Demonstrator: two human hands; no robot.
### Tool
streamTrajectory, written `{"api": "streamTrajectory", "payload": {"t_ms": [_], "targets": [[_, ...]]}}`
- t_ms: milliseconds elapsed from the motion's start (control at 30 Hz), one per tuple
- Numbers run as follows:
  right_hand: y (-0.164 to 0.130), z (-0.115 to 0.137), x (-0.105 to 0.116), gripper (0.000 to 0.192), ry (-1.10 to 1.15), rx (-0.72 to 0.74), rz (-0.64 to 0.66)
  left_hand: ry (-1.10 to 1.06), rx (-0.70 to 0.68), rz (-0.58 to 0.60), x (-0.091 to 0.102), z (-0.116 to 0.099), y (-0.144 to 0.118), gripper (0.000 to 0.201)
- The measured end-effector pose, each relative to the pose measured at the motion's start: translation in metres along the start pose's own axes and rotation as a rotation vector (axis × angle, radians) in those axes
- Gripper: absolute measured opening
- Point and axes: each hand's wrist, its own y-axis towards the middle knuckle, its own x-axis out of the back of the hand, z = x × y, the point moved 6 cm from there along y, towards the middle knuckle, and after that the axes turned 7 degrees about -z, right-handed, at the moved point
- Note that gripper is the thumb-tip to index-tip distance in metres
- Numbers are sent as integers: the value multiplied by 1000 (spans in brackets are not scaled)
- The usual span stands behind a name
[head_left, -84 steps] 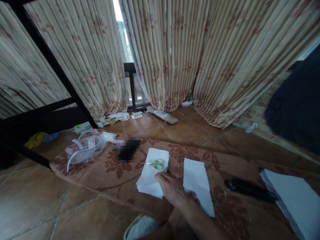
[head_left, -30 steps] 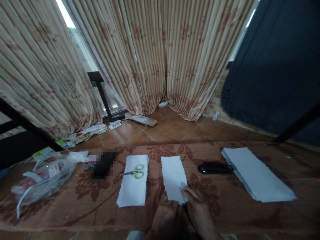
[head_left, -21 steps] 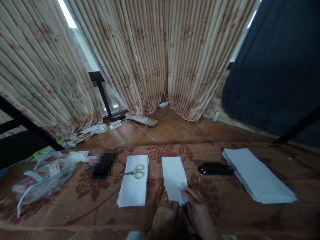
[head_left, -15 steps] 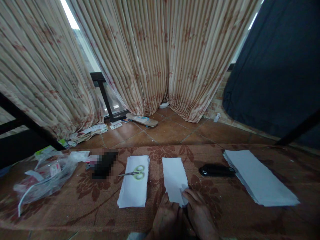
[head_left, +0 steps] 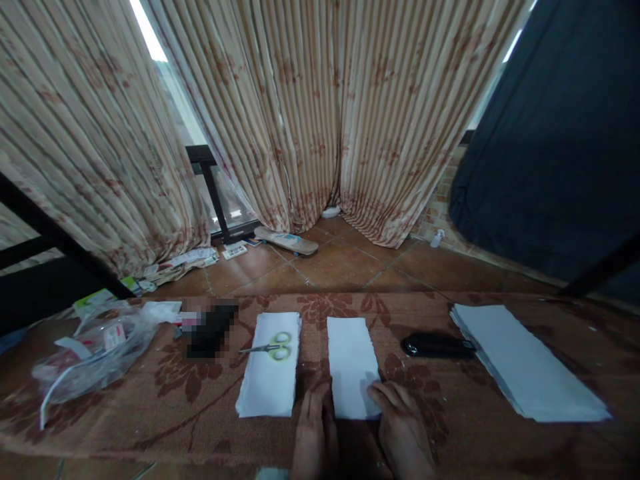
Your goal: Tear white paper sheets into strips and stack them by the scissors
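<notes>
A narrow white paper strip (head_left: 352,363) lies on the brown patterned rug (head_left: 200,387) in front of me. My left hand (head_left: 314,437) rests flat, fingers together, at the strip's near left corner. My right hand (head_left: 400,430) lies flat at its near right corner, fingertips touching the edge. Neither hand holds anything. To the left, a small stack of white paper (head_left: 270,373) carries green-handled scissors (head_left: 274,348).
A black stapler (head_left: 436,345) lies right of the strip, next to a larger pile of white sheets (head_left: 525,363). A clear plastic bag (head_left: 90,350) and a dark blurred object (head_left: 210,328) sit at left. Curtains, a small skateboard (head_left: 287,241) and a black frame stand beyond.
Earlier only my right hand reached toward the left stack. Both hands have since come to the middle strip's near edge and spread apart to its two corners, flattening down.
</notes>
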Motion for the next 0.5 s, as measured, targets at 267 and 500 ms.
{"api": "streamTrajectory", "payload": {"t_ms": [267,500], "targets": [[-1,-1,-1,51,-52,49,61,10,-265,43,-6,-32,4,40],[-4,-6,-5,50,-31,24,81,106,-354,176,-39,-36,-10,29]]}}
